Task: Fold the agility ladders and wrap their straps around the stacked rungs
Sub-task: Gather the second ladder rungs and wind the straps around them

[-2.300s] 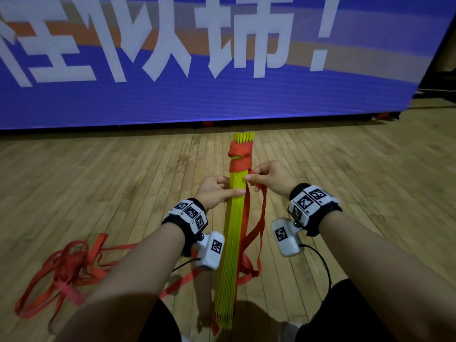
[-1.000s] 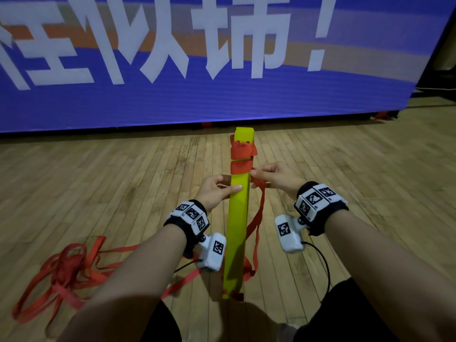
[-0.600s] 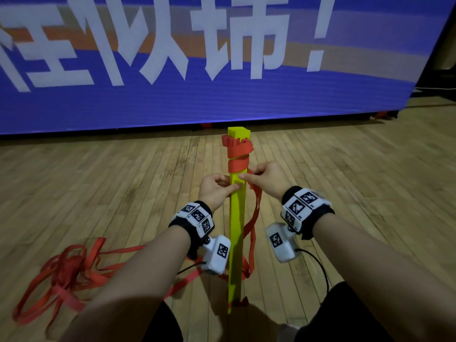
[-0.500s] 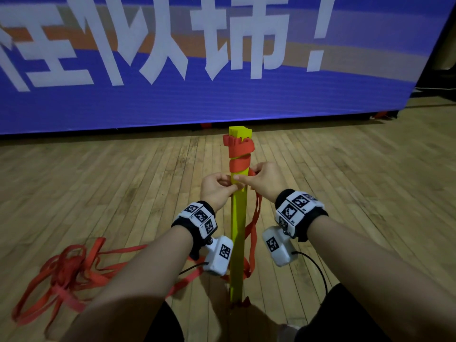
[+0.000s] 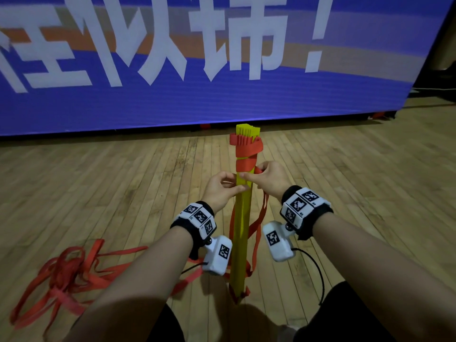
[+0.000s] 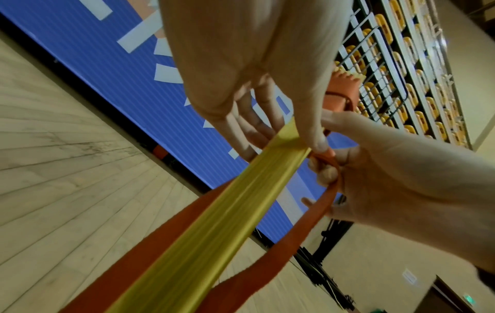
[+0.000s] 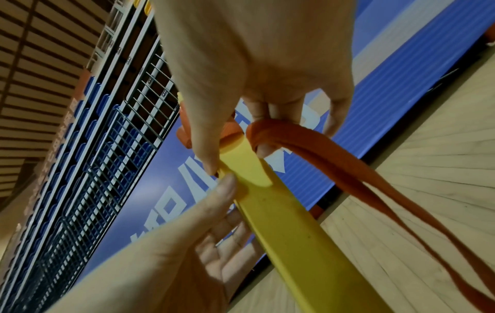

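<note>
Holding the stack of yellow rungs (image 5: 243, 218) off the wooden floor (image 5: 123, 193) in front of us, we have it pointing away from the body toward the blue banner (image 5: 172, 95), its near end low between our forearms. Our left hand (image 5: 220, 191) grips the stack from the left side: thumb lies across the top face, fingers curl underneath, as the left wrist view shows. Our right hand (image 5: 270, 180) sits just opposite, touching the stack from the right; its thumb presses on the yellow face, close to the left thumb, and its curled fingers hold the orange strap (image 5: 246, 154). In the right wrist view the strap passes under those fingers and trails down in two bands toward the floor.

Several turns of strap are wound around the far end of the stack, just beyond both hands; the yellow rung tips stick out past the last turn. Below the hands, loose strap loops hang along both sides of the stack.

A tangled pile of orange strap (image 5: 66, 275) lies on the floor to our left, with a band running from it toward the near end of the stack. Each wrist carries a black band with marker-printed white blocks and a white camera unit. Tiered seating shows behind the banner in both wrist views.
</note>
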The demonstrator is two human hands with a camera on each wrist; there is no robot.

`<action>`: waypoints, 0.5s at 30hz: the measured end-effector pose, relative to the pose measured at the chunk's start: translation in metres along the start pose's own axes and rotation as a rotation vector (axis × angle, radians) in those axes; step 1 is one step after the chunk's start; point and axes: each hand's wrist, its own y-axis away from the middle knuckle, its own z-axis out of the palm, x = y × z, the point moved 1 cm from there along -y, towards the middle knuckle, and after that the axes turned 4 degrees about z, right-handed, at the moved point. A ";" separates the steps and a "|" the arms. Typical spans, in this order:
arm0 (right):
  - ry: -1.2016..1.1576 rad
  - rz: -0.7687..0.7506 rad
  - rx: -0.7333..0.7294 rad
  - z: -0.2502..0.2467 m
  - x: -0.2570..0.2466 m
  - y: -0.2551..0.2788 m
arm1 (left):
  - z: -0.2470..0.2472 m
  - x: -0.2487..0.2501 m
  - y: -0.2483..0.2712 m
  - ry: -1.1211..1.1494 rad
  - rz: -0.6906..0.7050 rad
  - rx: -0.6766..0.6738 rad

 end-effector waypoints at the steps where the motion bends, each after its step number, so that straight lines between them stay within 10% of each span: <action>1: -0.013 -0.003 -0.010 -0.002 0.000 0.000 | -0.002 0.000 0.001 0.034 -0.011 -0.043; 15: -0.099 -0.065 -0.232 -0.012 0.002 0.000 | -0.009 0.001 0.005 0.084 -0.069 -0.278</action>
